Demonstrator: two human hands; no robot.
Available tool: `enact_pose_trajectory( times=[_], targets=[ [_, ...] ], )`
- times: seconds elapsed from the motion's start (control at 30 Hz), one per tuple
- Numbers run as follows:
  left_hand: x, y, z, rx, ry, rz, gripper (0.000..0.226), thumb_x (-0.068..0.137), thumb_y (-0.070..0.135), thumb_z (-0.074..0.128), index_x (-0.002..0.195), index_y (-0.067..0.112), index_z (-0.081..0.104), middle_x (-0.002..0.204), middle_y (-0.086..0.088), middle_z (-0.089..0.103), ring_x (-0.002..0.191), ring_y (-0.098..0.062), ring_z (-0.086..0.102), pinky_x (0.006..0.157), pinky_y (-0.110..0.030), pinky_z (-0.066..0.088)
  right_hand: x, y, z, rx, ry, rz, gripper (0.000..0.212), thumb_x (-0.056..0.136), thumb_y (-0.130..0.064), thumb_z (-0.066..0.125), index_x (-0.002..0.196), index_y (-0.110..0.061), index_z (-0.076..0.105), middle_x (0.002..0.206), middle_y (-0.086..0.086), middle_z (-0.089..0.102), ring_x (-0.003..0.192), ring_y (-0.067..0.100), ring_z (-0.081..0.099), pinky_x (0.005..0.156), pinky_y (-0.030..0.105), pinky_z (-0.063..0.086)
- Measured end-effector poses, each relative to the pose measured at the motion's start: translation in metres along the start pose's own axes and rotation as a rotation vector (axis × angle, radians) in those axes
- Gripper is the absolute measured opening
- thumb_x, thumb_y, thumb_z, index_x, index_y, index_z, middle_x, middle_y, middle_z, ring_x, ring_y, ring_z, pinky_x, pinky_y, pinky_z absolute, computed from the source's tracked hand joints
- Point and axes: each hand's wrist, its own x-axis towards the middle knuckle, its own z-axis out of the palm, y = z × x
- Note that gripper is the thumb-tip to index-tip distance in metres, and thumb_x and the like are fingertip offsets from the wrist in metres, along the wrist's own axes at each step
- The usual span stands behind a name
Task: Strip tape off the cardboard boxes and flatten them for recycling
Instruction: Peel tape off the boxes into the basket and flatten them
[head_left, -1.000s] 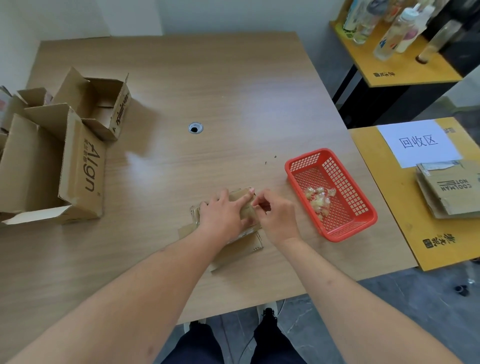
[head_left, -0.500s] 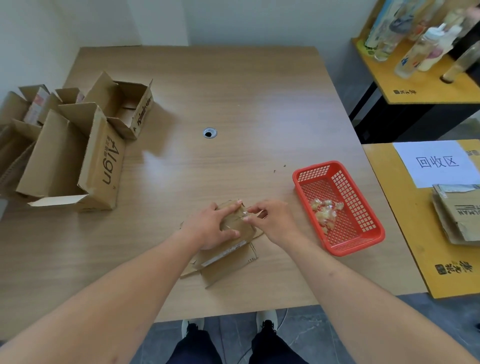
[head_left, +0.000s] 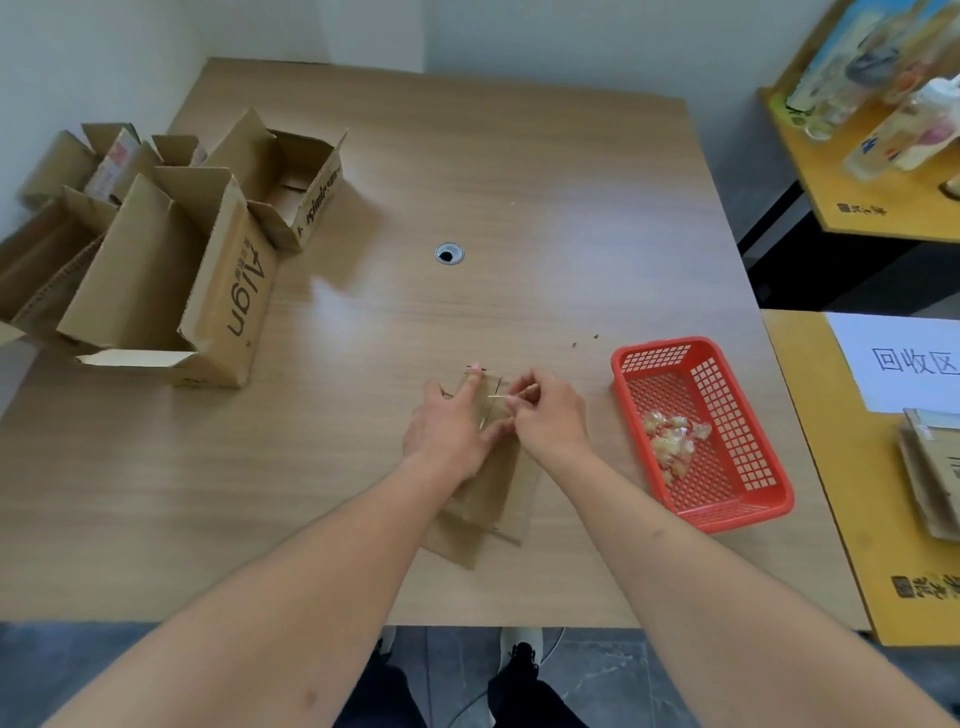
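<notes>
Near the counter (head_left: 519, 182) edge, the left hand (head_left: 449, 431) presses flat on a small box (head_left: 493, 488). The right hand (head_left: 545, 415) pinches its tape (head_left: 500, 397). Next: pull it free, drop it in the red basket (head_left: 769, 499). More boxes (head_left: 156, 260) wait far left.

Head view, looking down, close over table (head_left: 519, 208).

The left hand (head_left: 448, 434) presses a flat box (head_left: 498, 493) onto the desk (head_left: 519, 208). The right hand (head_left: 545, 415) pinches tape (head_left: 497, 397) at its far end. A red basket (head_left: 727, 512) sits nearby.
</notes>
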Motion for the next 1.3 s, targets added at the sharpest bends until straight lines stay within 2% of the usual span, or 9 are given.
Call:
enact_pose_trajectory(
  times=[0.13,0.33,0.43,0.53,0.73,0.83,1.03,1.17,1.3],
  targets=[
    [-0.002,-0.027,-0.006,-0.043,-0.022,0.291,0.078,0.089,0.055,0.069,0.155,0.040,0.032,0.166,0.003,-0.007,0.140,-0.033,0.043,0.110,-0.043,0.044,0.010,0.005,0.001,0.213,0.013,0.141,0.019,0.091,-0.005,0.071,0.081,-0.021,0.073,0.070,-0.001,0.072,0.054,0.009,0.068,0.069,0.037,0.064],
    [0.000,-0.045,-0.014,-0.015,-0.121,0.426,0.097,0.077,0.061,0.078,0.157,0.028,0.035,0.168,0.020,0.005,0.156,-0.011,-0.003,0.119,-0.038,0.028,0.010,0.009,0.006,-0.060,0.012,-0.132,0.003,0.091,-0.023,0.075,0.090,-0.022,0.078,0.090,-0.001,0.066,0.071,0.007,0.058,0.083,0.028,0.050],
    [0.000,-0.045,-0.008,-0.017,-0.088,0.418,0.099,0.076,0.066,0.076,0.158,0.032,0.032,0.167,0.022,0.004,0.156,-0.009,-0.004,0.117,-0.041,0.035,0.011,0.012,0.007,-0.089,0.021,-0.216,0.016,0.084,-0.033,0.084,0.093,-0.020,0.082,0.092,0.001,0.057,0.077,0.011,0.057,0.080,0.025,0.047],
    [-0.003,-0.046,-0.004,0.019,-0.069,0.416,0.100,0.077,0.070,0.072,0.159,0.034,0.028,0.168,0.021,0.003,0.156,-0.009,-0.005,0.116,-0.041,0.035,0.014,0.012,0.009,-0.111,-0.019,-0.251,0.018,0.079,-0.026,0.087,0.097,-0.024,0.083,0.091,-0.001,0.057,0.078,0.016,0.060,0.080,0.036,0.053],
    [-0.006,-0.033,-0.006,0.221,0.002,0.388,0.100,0.080,0.078,0.060,0.161,0.029,0.024,0.170,0.005,0.007,0.157,-0.027,0.000,0.127,-0.047,0.006,0.013,-0.001,0.010,-0.181,0.016,-0.219,0.005,0.083,-0.024,0.082,0.087,-0.023,0.082,0.089,-0.004,0.073,0.088,0.017,0.066,0.081,0.031,0.049],
    [-0.004,-0.026,-0.004,0.280,0.041,0.347,0.100,0.083,0.080,0.053,0.161,0.026,0.022,0.171,0.000,0.005,0.157,-0.030,0.000,0.127,-0.050,0.005,0.000,0.004,0.006,-0.048,0.037,-0.116,0.005,0.087,-0.025,0.079,0.083,-0.023,0.080,0.076,-0.010,0.075,0.079,0.012,0.070,0.079,0.025,0.050],
    [-0.008,-0.024,-0.004,0.235,0.016,0.364,0.097,0.088,0.074,0.054,0.162,0.023,0.019,0.171,0.000,0.001,0.157,-0.025,0.000,0.127,-0.041,0.009,-0.006,0.011,0.000,0.299,0.120,0.087,0.018,0.081,-0.026,0.088,0.091,-0.027,0.072,0.069,0.004,0.072,0.059,0.022,0.073,0.064,0.041,0.064],
    [-0.010,-0.025,-0.016,0.205,-0.083,0.379,0.099,0.088,0.070,0.058,0.163,0.025,0.012,0.170,0.006,-0.005,0.157,-0.023,-0.004,0.124,-0.041,0.017,0.001,0.013,0.006,-0.079,0.141,-0.115,0.017,0.085,-0.036,0.080,0.077,-0.022,0.074,0.071,-0.005,0.071,0.072,0.017,0.067,0.072,0.033,0.051],
    [-0.007,-0.029,-0.021,0.257,-0.114,0.402,0.101,0.087,0.071,0.059,0.163,0.025,0.010,0.171,0.005,-0.004,0.157,-0.026,-0.004,0.125,-0.042,0.017,-0.005,0.010,0.008,-0.249,0.002,-0.273,0.023,0.087,-0.035,0.080,0.102,-0.018,0.081,0.092,0.001,0.056,0.083,0.017,0.053,0.078,0.030,0.043]
  ],
)
